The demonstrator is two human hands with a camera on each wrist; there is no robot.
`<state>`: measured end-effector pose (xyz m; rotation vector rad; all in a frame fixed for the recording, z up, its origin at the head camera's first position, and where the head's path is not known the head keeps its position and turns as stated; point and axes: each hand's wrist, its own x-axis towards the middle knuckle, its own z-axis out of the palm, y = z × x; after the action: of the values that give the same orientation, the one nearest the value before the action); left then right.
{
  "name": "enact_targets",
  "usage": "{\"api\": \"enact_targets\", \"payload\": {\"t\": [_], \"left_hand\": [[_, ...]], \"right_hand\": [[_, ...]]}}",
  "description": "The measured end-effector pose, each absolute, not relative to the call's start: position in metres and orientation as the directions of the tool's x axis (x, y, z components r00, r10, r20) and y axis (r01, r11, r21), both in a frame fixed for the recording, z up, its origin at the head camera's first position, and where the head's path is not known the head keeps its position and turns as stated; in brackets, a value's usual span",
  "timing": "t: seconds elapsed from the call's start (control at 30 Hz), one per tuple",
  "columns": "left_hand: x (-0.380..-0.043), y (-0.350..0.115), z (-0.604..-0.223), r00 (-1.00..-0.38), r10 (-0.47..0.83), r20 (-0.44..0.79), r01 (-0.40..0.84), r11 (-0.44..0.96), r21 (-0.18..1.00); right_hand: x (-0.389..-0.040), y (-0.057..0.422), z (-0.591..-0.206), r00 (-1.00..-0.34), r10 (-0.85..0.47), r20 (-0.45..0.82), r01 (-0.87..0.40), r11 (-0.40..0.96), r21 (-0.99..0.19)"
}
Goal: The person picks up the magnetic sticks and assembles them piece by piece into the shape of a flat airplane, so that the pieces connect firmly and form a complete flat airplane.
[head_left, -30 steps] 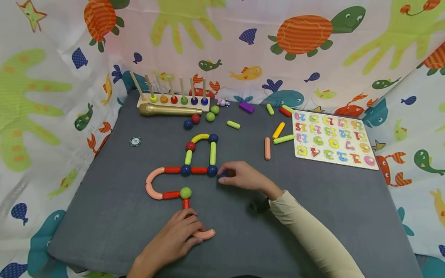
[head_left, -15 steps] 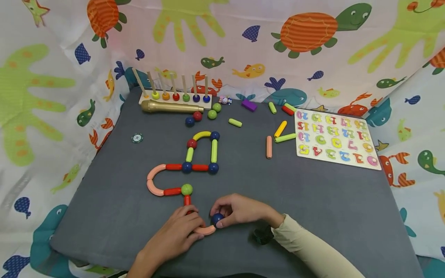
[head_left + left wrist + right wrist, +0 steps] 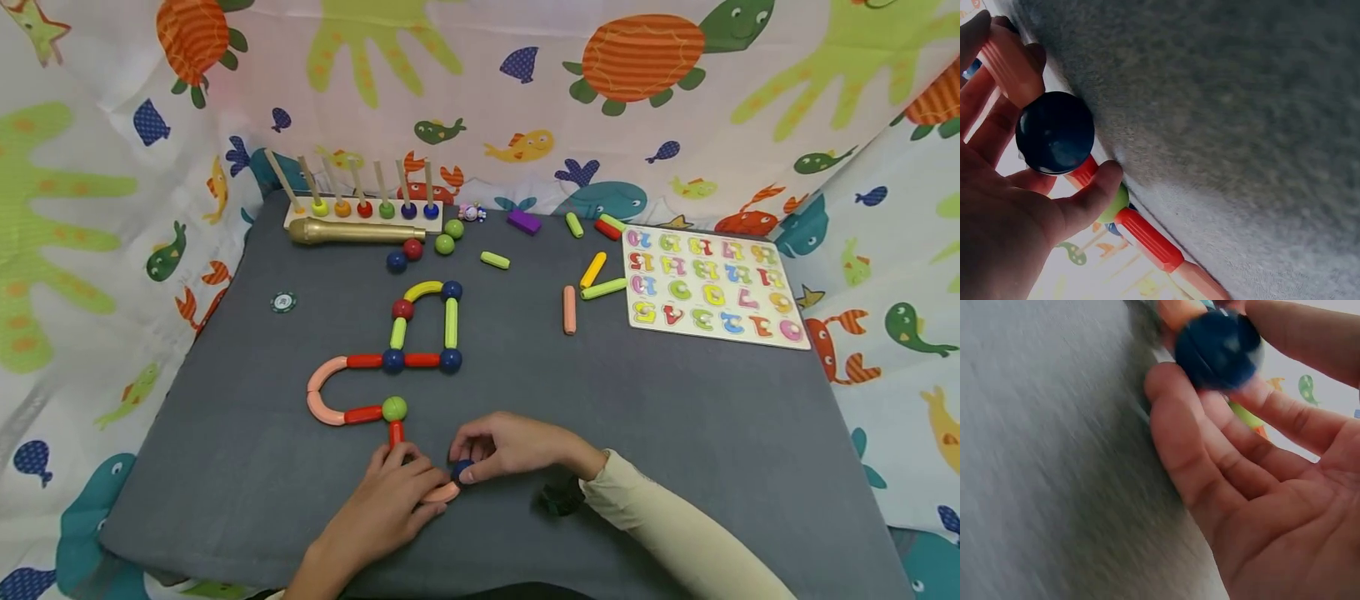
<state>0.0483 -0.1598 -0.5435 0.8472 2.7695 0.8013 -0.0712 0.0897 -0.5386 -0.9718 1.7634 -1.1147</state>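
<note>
My right hand [image 3: 510, 446] pinches a dark blue ball [image 3: 1219, 350] between thumb and fingers, right at the free end of a curved pink magnetic stick [image 3: 442, 493]. My left hand [image 3: 386, 500] holds that pink stick close over the table. Another blue ball [image 3: 1055, 132], hidden under the left hand in the head view, joins the pink stick to a red stick [image 3: 396, 432]. That red stick leads to a green ball [image 3: 394, 408]. From there, a red and curved pink chain [image 3: 318, 392] runs to a loop with blue balls [image 3: 393, 360] and a red ball [image 3: 402, 308].
Loose balls [image 3: 412, 249] lie near a gold microphone-shaped toy [image 3: 352, 232] and a peg board [image 3: 367, 210]. Loose sticks [image 3: 570, 310] lie beside a number puzzle [image 3: 712, 292]. A poker chip [image 3: 283, 302] sits at left; a dark object [image 3: 561, 497] is by the right wrist.
The right hand has brought its blue ball from beside the loop down to the pink stick's end. The left hand has stayed on the stick. The head view has shifted slightly.
</note>
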Motion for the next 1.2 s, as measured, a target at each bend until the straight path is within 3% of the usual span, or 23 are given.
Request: {"api": "enact_targets", "payload": {"t": [0.1,0.23,0.4,0.53,0.63,0.77,0.97,1.2], "left_hand": [[0.048,-0.159,-0.542,-0.837,0.547,0.004,0.461,0.702,0.543],[0.049,-0.157,-0.541,-0.84,0.543,-0.007,0.446,0.697,0.562],[0.05,-0.158,-0.541,-0.84,0.542,-0.017,0.433,0.69,0.58],[0.049,-0.159,-0.543,-0.841,0.541,-0.011,0.425,0.674,0.604],[0.048,-0.162,-0.544,-0.838,0.545,0.002,0.431,0.661,0.615],[0.046,-0.165,-0.544,-0.831,0.557,0.001,0.433,0.646,0.629],[0.044,-0.166,-0.543,-0.823,0.568,-0.022,0.415,0.628,0.659],[0.042,-0.167,-0.542,-0.821,0.57,-0.045,0.418,0.651,0.634]], "right_hand": [[-0.084,0.101,-0.537,-0.44,-0.871,-0.217,-0.174,0.319,-0.932],[-0.112,0.125,-0.529,-0.626,-0.754,-0.198,-0.136,0.356,-0.925],[-0.148,0.157,-0.519,-0.871,-0.457,-0.18,-0.062,0.465,-0.883],[-0.176,0.177,-0.52,-0.973,-0.213,-0.085,-0.09,0.694,-0.714],[-0.194,0.186,-0.525,-0.987,-0.14,-0.078,-0.067,0.804,-0.59],[-0.212,0.19,-0.53,-0.975,-0.146,-0.17,-0.029,0.834,-0.552],[-0.212,0.182,-0.527,-0.917,-0.236,-0.322,0.07,0.699,-0.712],[-0.172,0.14,-0.516,-0.734,-0.523,-0.433,0.199,0.444,-0.874]]}}
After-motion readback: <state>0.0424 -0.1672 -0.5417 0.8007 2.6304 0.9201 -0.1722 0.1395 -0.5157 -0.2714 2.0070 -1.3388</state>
